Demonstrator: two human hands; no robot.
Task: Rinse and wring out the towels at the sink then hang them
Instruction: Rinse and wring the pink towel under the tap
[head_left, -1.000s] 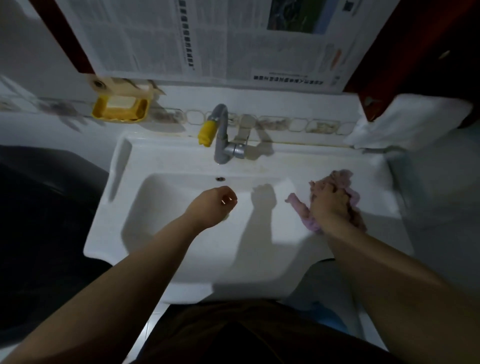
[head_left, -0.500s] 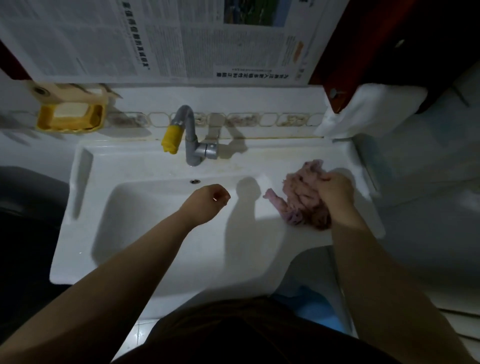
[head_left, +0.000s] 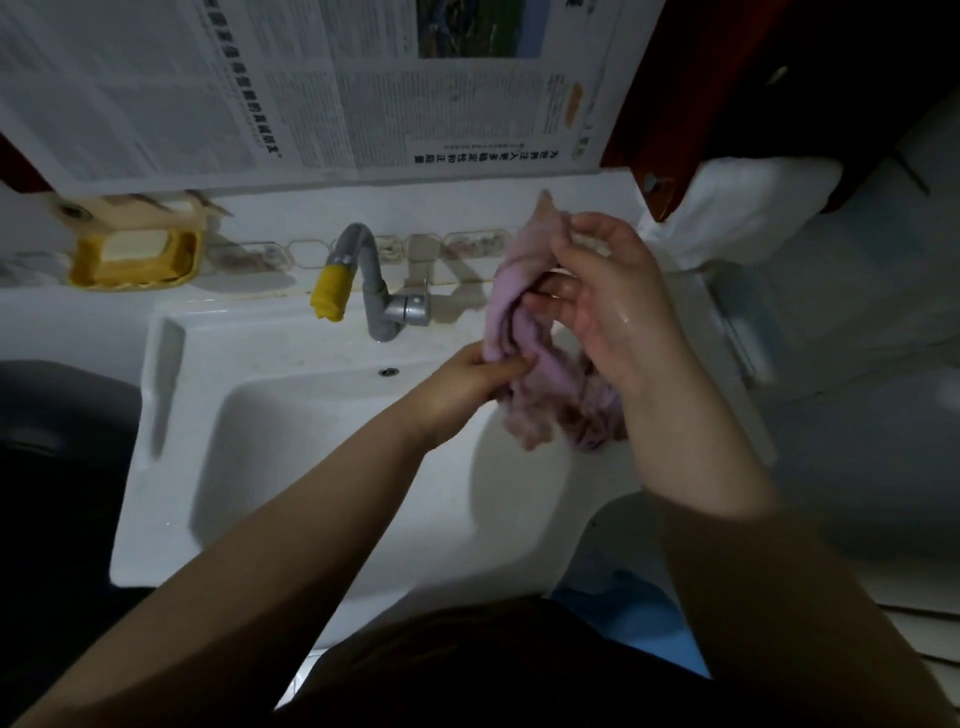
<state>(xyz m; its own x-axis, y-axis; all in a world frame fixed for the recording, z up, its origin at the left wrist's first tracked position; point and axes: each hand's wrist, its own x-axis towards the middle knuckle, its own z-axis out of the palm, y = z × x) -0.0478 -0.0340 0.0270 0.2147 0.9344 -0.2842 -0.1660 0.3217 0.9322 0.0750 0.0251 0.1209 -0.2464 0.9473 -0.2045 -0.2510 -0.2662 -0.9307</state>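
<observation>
A small pink towel (head_left: 511, 291) hangs bunched above the right side of the white sink (head_left: 291, 467). My right hand (head_left: 608, 306) grips its upper part, fingers wrapped into the folds, skin wet. My left hand (head_left: 467, 382) pinches the towel's lower left edge. The towel's bottom folds dangle just over the basin rim. A grey tap (head_left: 371, 291) with a yellow nozzle (head_left: 330, 296) stands at the back of the sink, left of the towel; no water runs from it.
A yellow soap dish (head_left: 135, 257) with a pale bar hangs on the wall at left. Newspaper (head_left: 311, 78) covers the wall above. A white cloth (head_left: 748, 208) lies at the right, under a dark red frame (head_left: 670, 104). Something blue (head_left: 628, 608) sits low below the sink.
My right hand lifted the pink towel off the sink's right ledge and up toward the wall. My left hand moved right from over the basin and took hold of the towel.
</observation>
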